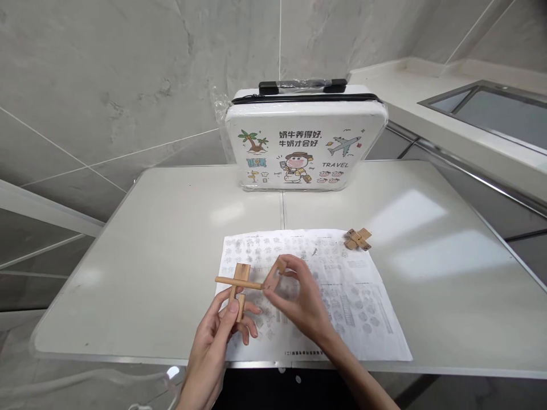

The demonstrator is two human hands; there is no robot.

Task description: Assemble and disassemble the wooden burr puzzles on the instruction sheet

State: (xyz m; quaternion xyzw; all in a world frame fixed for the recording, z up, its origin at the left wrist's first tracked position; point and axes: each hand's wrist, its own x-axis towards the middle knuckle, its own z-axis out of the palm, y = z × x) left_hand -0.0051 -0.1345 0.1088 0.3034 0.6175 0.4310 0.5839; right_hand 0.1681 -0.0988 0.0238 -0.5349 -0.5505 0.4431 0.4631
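My left hand (pixel 216 330) pinches several wooden puzzle pieces (pixel 243 272) joined together, with a flat block pointing up and a thin bar lying crosswise. Between the thumb and fingers of my right hand (pixel 305 299) is a notched wooden puzzle piece (pixel 272 277), tilted, its lower end meeting the right end of the bar. Whether the two are interlocked there I cannot tell. Below both hands lies a printed instruction sheet (pixel 384 341) full of small diagrams. An assembled cross-shaped wooden puzzle (pixel 358 239) rests at the sheet's upper right corner.
A white suitcase (pixel 316 122) wrapped in clear plastic stands at the back of the white folding table (pixel 149 273). Grey tiled wall (pixel 128 68) rises behind it. To the right is a pale counter (pixel 397 91) with a dark-framed inset.
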